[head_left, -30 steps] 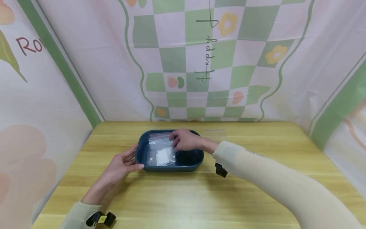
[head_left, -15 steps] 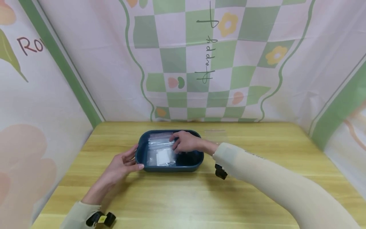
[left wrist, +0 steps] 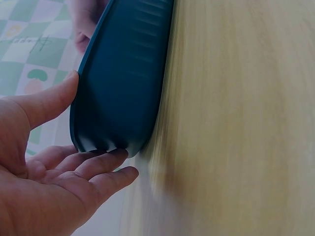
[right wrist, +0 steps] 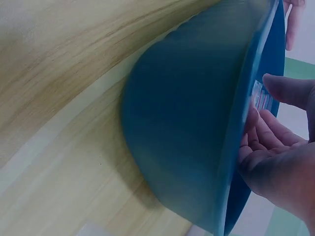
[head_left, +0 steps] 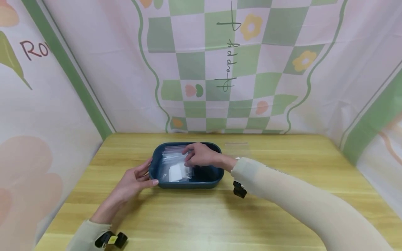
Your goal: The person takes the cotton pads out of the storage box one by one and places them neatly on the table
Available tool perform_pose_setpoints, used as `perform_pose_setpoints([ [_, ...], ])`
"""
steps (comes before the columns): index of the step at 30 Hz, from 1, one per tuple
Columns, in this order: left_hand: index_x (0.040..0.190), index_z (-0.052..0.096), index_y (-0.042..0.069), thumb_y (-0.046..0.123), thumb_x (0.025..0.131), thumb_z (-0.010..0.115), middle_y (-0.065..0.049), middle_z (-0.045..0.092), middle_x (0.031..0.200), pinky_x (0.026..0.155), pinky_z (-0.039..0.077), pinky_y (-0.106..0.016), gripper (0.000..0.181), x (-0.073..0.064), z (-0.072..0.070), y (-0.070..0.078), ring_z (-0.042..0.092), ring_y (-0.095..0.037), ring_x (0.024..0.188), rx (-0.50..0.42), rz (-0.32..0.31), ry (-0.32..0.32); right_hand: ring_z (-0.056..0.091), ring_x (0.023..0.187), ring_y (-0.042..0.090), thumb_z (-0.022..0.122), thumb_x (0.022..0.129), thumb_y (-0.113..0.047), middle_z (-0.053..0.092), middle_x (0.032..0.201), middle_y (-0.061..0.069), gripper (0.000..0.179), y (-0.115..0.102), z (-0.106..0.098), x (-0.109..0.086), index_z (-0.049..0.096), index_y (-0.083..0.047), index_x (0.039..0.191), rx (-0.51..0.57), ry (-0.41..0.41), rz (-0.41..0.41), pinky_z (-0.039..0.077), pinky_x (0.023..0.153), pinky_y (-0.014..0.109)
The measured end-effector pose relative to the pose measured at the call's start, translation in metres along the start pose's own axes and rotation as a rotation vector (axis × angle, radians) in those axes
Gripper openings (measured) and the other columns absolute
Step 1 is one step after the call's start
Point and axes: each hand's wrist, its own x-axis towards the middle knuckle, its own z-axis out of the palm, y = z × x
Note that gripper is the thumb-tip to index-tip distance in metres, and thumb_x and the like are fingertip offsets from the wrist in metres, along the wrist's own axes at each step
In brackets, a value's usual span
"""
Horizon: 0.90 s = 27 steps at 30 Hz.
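A dark blue oval-cornered plastic basin [head_left: 190, 185] stands on the wooden table, with several clear zip-lock bags [head_left: 171, 158] stacked in its left part. White patches [head_left: 175, 173] show on the lower bags. My left hand [head_left: 133, 181] spans the basin's left end from outside; in the left wrist view its thumb [left wrist: 61, 98] touches the rim and the other fingers lie along the end wall. Over the right end my right hand [head_left: 202, 155] reaches in at the bags' right edge. The right wrist view shows that thumb [right wrist: 285, 90] apart from the loosely curled fingers, some hidden by the rim.
A thin clear bag [head_left: 237, 149] lies on the table [head_left: 201, 216] behind the right forearm. Printed cloth [head_left: 216, 62] hangs behind the table's far edge, with more at both sides. Black cameras [head_left: 239, 190] are strapped to both wrists.
My right hand shifts slightly left over the basin, and the top bag with its white patch slides a little left. My left hand and the basin stay in place.
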Motion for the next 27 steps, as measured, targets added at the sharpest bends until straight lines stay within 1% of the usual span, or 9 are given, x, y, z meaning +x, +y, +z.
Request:
perform_pose_setpoints([
  [4,0.166,0.029,0.008,0.011,0.096,0.08,-0.023,0.031,0.166,0.114,0.042,-0.045,0.087,0.0,0.0,0.0,0.042,-0.044,0.145,-0.004,-0.002,0.001,0.071,0.087,0.014,0.077,0.092,-0.003,0.076,0.098,0.006,0.041,-0.002,0.005,0.003,0.066,0.006,0.131,-0.049,0.047,-0.045,0.059,0.079,0.027],
  [7,0.166,0.029,0.008,0.011,0.096,0.08,-0.023,0.031,0.166,0.114,0.042,-0.045,0.087,0.001,0.0,0.0,0.042,-0.044,0.145,-0.004,-0.004,0.003,0.071,0.09,0.013,0.077,0.093,-0.005,0.076,0.099,0.005,0.037,-0.003,0.008,0.004,0.069,0.004,0.127,-0.077,0.088,-0.076,0.058,0.08,0.027],
  [10,0.166,0.029,0.009,0.01,0.096,0.079,-0.023,0.03,0.167,0.114,0.041,-0.047,0.086,0.001,0.0,0.0,0.041,-0.044,0.145,-0.002,-0.008,0.004,0.071,0.091,0.015,0.079,0.093,-0.008,0.076,0.1,0.005,0.035,-0.005,0.012,0.005,0.071,0.003,0.125,-0.045,0.123,-0.096,0.059,0.08,0.029],
  [13,0.167,0.029,0.009,0.008,0.097,0.078,-0.022,0.03,0.167,0.114,0.041,-0.048,0.085,0.001,0.0,0.001,0.041,-0.044,0.145,-0.001,-0.013,0.005,0.072,0.092,0.015,0.081,0.092,-0.01,0.076,0.101,0.005,0.035,-0.007,0.018,0.007,0.072,0.001,0.124,0.004,0.14,-0.108,0.06,0.079,0.03],
  [16,0.167,0.029,0.009,0.008,0.098,0.077,-0.022,0.03,0.167,0.114,0.04,-0.049,0.084,0.001,0.0,0.001,0.041,-0.044,0.145,0.001,-0.017,0.006,0.072,0.092,0.016,0.084,0.09,-0.01,0.077,0.1,0.006,0.039,-0.009,0.023,0.008,0.071,0.001,0.126,0.045,0.146,-0.104,0.06,0.079,0.03],
  [21,0.167,0.029,0.01,0.009,0.098,0.077,-0.023,0.031,0.167,0.114,0.041,-0.05,0.084,0.0,0.0,0.001,0.042,-0.044,0.145,0.014,-0.024,0.007,0.074,0.086,0.017,0.085,0.09,-0.009,0.077,0.102,0.008,0.049,-0.014,0.03,0.01,0.066,0.003,0.132,0.115,0.132,-0.064,0.061,0.076,0.031],
  [23,0.167,0.029,0.011,0.01,0.098,0.077,-0.022,0.031,0.167,0.114,0.041,-0.05,0.084,0.0,0.0,0.001,0.042,-0.044,0.145,0.015,-0.029,0.009,0.075,0.083,0.019,0.085,0.09,-0.008,0.077,0.105,0.01,0.051,-0.017,0.032,0.01,0.064,0.003,0.135,0.14,0.122,-0.04,0.063,0.073,0.033],
  [27,0.167,0.03,0.012,0.01,0.098,0.077,-0.021,0.031,0.167,0.114,0.041,-0.048,0.084,0.0,0.001,0.001,0.042,-0.042,0.146,0.006,-0.032,0.013,0.075,0.078,0.022,0.084,0.089,-0.001,0.075,0.117,0.018,0.054,-0.021,0.035,0.01,0.062,0.005,0.138,0.184,0.111,-0.002,0.065,0.07,0.037],
])
